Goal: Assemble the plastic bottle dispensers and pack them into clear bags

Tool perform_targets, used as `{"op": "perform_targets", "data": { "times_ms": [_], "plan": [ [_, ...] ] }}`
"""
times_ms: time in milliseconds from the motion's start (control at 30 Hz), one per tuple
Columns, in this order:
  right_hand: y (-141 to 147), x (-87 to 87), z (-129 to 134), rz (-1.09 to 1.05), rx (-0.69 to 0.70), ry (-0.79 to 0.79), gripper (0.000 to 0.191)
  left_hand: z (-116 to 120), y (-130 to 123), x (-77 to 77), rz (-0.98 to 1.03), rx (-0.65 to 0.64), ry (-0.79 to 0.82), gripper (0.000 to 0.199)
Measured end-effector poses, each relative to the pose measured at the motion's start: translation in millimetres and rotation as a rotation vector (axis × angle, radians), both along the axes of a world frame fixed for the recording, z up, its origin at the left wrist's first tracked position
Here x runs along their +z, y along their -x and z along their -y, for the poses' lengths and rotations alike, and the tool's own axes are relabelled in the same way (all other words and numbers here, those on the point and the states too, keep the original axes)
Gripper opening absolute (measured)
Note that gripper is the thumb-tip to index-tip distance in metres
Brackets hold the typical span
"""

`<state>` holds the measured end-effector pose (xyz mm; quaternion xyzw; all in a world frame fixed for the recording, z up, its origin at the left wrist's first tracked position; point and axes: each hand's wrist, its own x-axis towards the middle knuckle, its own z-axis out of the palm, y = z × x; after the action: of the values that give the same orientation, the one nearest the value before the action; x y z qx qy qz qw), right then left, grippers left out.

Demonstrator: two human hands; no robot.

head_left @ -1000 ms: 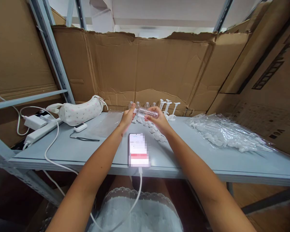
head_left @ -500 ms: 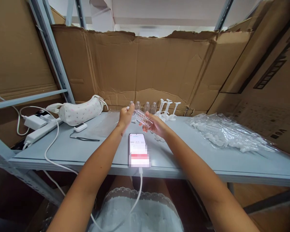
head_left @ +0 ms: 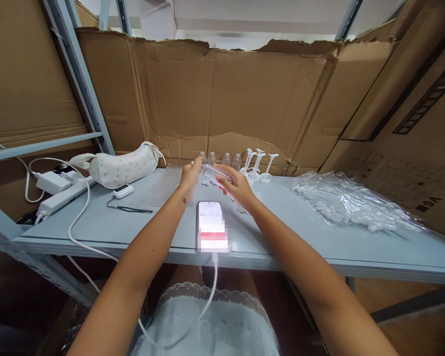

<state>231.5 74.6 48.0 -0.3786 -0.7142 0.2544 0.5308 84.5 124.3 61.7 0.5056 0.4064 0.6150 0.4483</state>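
Observation:
A clear ribbed plastic bottle point(head_left: 214, 174) is held tilted above the table, its narrow end toward the left. My right hand point(head_left: 239, 184) is closed round the bottle's body, thumb on the near side. At the neck end, my left hand point(head_left: 191, 174) is closed with the thumb up; a small white piece partly shows by its fingers, too hidden to name. Behind both hands, several clear bottles point(head_left: 226, 159) stand upright along the cardboard. Beside them are several white T-shaped plastic stands point(head_left: 270, 165) on round bases. Small clear pieces point(head_left: 243, 209) lie under my right wrist.
A phone point(head_left: 212, 225) with a white cable lies at the table's front edge. To the right is a clear bag point(head_left: 352, 202) of white parts. A patterned pouch point(head_left: 124, 167), a small white device point(head_left: 123, 191) and a power strip point(head_left: 63, 198) are at left.
My right hand has turned over the bottle, its thumb now showing on the near side. My left hand stays at the neck end. The view has shifted slightly.

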Motion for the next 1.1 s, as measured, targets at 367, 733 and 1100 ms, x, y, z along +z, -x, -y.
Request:
{"op": "perform_targets", "data": {
  "times_ms": [367, 733, 1100],
  "plan": [
    [-3.9, -1.3, -0.3, 0.076, -0.102, -0.133, 0.059, 5.8, -1.4, 3.2, 0.003, 0.044, -0.006, 0.042],
    [10.0, 6.2, 11.5, -0.187, 0.238, 0.354, 0.048, 1.8, 0.1, 2.3, 0.02, -0.016, -0.058, 0.046],
    [3.0, 7.2, 5.5, -0.231, 0.287, 0.377, 0.057, 4.6, -1.7, 3.8, 0.028, 0.026, -0.054, 0.044]
  ]
}}
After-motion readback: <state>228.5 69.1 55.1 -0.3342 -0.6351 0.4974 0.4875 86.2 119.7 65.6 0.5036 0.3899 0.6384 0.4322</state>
